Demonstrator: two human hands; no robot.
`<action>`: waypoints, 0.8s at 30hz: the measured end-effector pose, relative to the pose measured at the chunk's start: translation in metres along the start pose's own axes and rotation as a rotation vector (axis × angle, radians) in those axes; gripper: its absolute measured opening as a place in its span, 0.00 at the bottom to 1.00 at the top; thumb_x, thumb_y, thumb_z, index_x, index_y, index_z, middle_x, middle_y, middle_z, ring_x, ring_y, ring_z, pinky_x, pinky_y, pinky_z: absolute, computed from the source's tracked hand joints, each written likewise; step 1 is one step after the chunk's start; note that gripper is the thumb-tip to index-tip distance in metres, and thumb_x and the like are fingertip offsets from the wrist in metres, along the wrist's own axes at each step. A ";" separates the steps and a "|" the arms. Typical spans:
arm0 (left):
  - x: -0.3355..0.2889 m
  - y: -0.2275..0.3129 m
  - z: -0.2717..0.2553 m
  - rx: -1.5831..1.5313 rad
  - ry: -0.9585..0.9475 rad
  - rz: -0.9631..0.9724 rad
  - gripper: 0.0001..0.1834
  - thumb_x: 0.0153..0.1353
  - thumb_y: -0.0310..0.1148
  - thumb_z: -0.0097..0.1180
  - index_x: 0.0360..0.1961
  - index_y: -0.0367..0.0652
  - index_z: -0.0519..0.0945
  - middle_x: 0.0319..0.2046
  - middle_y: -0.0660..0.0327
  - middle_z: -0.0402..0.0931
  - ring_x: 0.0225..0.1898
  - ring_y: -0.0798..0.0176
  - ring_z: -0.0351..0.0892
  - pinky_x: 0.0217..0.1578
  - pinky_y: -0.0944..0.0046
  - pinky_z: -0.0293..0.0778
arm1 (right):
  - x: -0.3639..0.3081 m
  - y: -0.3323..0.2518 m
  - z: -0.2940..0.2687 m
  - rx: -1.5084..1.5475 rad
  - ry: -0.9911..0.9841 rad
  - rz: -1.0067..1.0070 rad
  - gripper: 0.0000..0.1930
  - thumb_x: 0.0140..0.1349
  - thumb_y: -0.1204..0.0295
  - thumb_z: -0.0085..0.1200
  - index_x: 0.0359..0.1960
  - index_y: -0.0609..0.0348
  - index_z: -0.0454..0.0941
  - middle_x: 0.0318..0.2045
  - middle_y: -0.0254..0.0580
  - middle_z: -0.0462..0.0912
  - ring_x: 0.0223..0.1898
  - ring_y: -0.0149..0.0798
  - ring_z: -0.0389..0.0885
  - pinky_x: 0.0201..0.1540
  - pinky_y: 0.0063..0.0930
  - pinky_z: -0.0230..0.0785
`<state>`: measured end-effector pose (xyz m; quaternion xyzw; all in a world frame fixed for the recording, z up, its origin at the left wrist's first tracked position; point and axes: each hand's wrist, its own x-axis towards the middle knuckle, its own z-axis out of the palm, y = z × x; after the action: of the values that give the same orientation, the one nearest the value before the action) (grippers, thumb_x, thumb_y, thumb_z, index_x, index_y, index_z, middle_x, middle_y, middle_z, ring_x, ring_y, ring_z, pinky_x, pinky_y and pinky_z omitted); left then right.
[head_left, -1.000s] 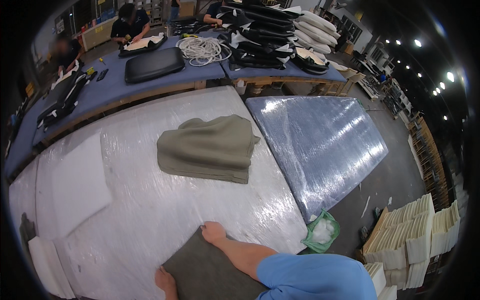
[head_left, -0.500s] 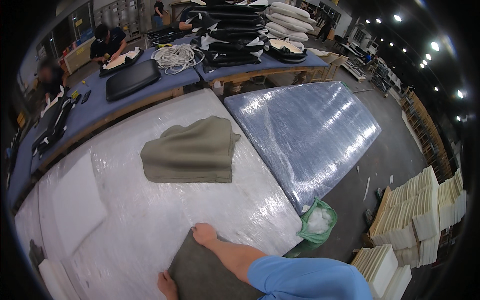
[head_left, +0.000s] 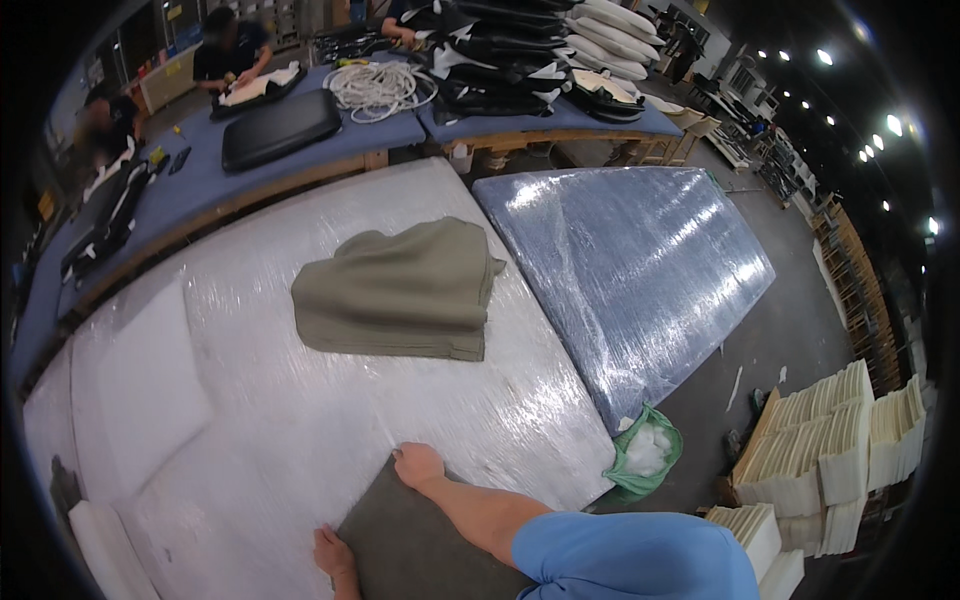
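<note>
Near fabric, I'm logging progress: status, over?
Left hand at left edge of near fabric; right hand at its far corner. Olive cloth beyond, clear of hands.

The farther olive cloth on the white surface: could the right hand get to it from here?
Probably yes: only shiny white surface shows between the right hand and the farther olive cloth, though the hand may first have to leave the nearer olive sheet.

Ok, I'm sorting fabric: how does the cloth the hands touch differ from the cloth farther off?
The near cloth looks smooth; the far cloth has soft folds. The left hand and right hand touch the near cloth, neither the far cloth. The near cloth looks darker than the far cloth. Both look plain and greenish.
</note>
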<state>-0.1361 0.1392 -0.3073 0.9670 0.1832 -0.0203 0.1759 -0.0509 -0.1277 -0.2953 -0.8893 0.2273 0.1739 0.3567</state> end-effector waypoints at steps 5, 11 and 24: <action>-0.003 0.003 -0.005 0.008 -0.024 0.003 0.23 0.78 0.50 0.40 0.37 0.41 0.75 0.28 0.40 0.80 0.32 0.29 0.79 0.34 0.33 0.69 | 0.002 -0.001 0.001 0.003 0.038 -0.062 0.18 0.71 0.58 0.50 0.39 0.60 0.84 0.40 0.58 0.86 0.46 0.62 0.84 0.51 0.56 0.74; 0.002 0.006 -0.005 -0.009 -0.036 -0.020 0.22 0.79 0.49 0.41 0.38 0.40 0.74 0.29 0.41 0.81 0.33 0.30 0.80 0.35 0.35 0.70 | 0.002 0.001 0.002 0.001 0.037 -0.061 0.18 0.70 0.58 0.51 0.38 0.62 0.84 0.41 0.59 0.86 0.46 0.61 0.84 0.50 0.55 0.75; 0.006 0.007 -0.009 -0.001 -0.031 -0.046 0.23 0.77 0.51 0.43 0.36 0.42 0.75 0.28 0.43 0.81 0.32 0.31 0.80 0.34 0.34 0.70 | 0.002 -0.001 0.004 -0.071 0.019 -0.048 0.18 0.70 0.59 0.50 0.40 0.61 0.84 0.43 0.57 0.86 0.48 0.61 0.84 0.53 0.55 0.74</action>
<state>-0.1286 0.1381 -0.2970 0.9620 0.2024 -0.0391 0.1789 -0.0494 -0.1247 -0.2987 -0.9082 0.2031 0.1647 0.3267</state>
